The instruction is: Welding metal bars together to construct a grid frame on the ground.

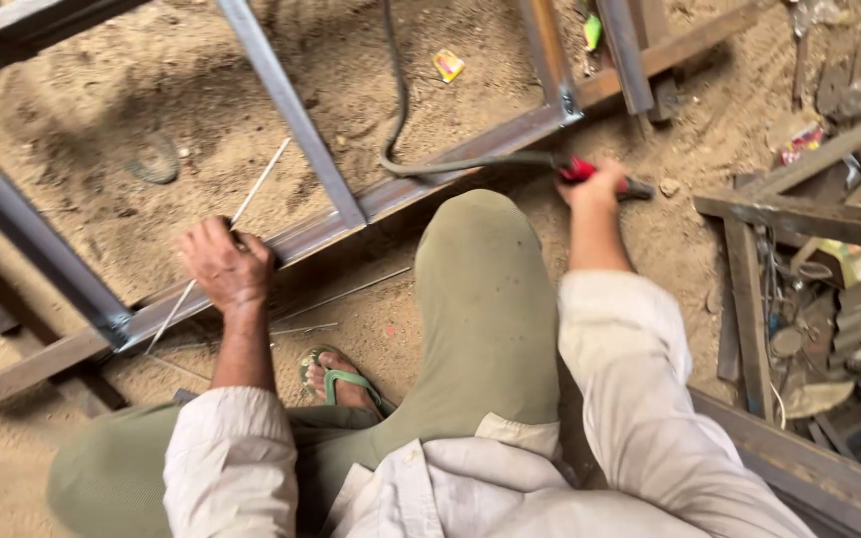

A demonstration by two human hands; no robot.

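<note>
Hands work low over a steel frame (421, 184) lying on the sandy floor (102, 110): the left hand (223, 264) rests on the frame's long bar, fingers curled around a thin welding rod (256, 189). Further right, beyond the bent knee, the right hand (595, 184) is closed around a red-handled electrode holder (578, 169) with its dark cable (396, 90), just beside the bar.

Single head cam, no second view. It looks steeply down from my head past my bent knee (485, 299) to the sandy floor (102, 110), close range. Metal frame (301, 125) crosses the top, both forearms enter from below.
</note>
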